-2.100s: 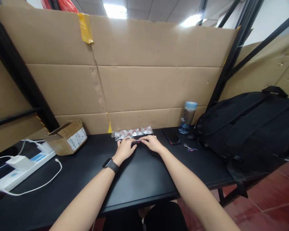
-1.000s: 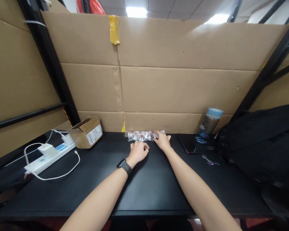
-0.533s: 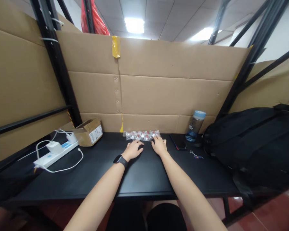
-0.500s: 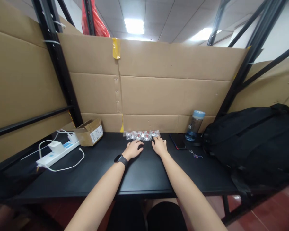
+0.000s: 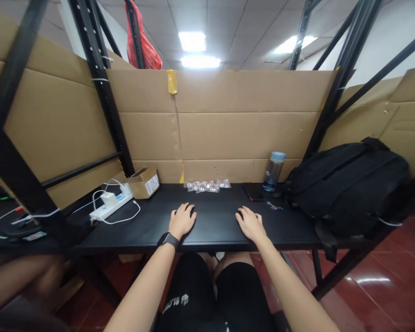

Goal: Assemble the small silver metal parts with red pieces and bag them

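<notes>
Left hand [image 5: 181, 220] and right hand [image 5: 251, 223] rest palm down on the surface, well apart, near its front edge. Fingers of each are extended and slightly spread; each grasps nothing. A dark watch [image 5: 168, 239] is fitted to the left wrist.

Components, in descending order of size:

Cardboard panel [image 5: 249, 133]: upright along the rear of the surface.

Surface [image 5: 214, 221]: black, flat, under both hands.

Backpack [image 5: 349, 184]: black, at the right end; one strap hangs over the front edge.

Carton [image 5: 143, 181]: brown, white label facing forward, left rear.

Power strip [image 5: 105, 212]: white, just beside the carton, with a plug seated and a white cable lying alongside.

Bottle [image 5: 271, 177]: light blue cap, standing at right rear, near the backpack.

Plastic packets [image 5: 207, 186]: clear, with red marks, in a row near the panel's base, beyond and between the hands.

Phone [image 5: 252, 192]: dark, lying flat beyond the right hand.

Keychain [image 5: 275, 207]: to the right of the right hand, near the phone.
</notes>
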Demonstrator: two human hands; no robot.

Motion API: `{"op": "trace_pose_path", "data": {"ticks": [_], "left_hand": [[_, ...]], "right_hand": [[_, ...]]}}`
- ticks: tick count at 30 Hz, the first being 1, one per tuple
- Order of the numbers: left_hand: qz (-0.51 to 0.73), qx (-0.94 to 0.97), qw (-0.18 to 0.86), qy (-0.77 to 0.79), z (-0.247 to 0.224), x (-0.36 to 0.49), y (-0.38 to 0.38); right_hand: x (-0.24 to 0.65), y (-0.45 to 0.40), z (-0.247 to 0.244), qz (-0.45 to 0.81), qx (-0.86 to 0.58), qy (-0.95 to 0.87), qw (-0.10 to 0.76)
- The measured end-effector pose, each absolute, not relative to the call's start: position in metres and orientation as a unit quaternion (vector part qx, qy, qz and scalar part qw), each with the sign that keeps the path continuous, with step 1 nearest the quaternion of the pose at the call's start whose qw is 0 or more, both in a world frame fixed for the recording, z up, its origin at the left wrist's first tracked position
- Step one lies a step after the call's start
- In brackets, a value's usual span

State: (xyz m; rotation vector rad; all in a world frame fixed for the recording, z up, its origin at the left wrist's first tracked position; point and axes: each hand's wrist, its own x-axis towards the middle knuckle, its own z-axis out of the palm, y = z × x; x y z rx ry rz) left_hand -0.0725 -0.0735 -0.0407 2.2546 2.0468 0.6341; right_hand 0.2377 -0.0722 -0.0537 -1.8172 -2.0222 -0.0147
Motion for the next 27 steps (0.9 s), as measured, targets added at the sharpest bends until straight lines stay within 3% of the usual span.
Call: {"op": "trace_pose_path", "data": {"ticks": [15, 22, 27], "left_hand": [[0.179, 0.704, -0.003, 0.687, -0.048, -0.1, -0.135], [0.219, 0.7, -0.075, 0.675, -0.054, -0.096, -0.153], [0.223, 0.705, -0.069, 0.67, -0.058, -0.098, -0.149]], "right_hand": [[0.243, -0.11, -0.061, -0.028, -0.664, -0.724, 0.187], [0.242, -0.132, -0.061, -0.067, -0.647, -0.727, 0.22], [0.245, -0.138, -0.074, -0.136, -0.618, -0.722, 0.279]]}}
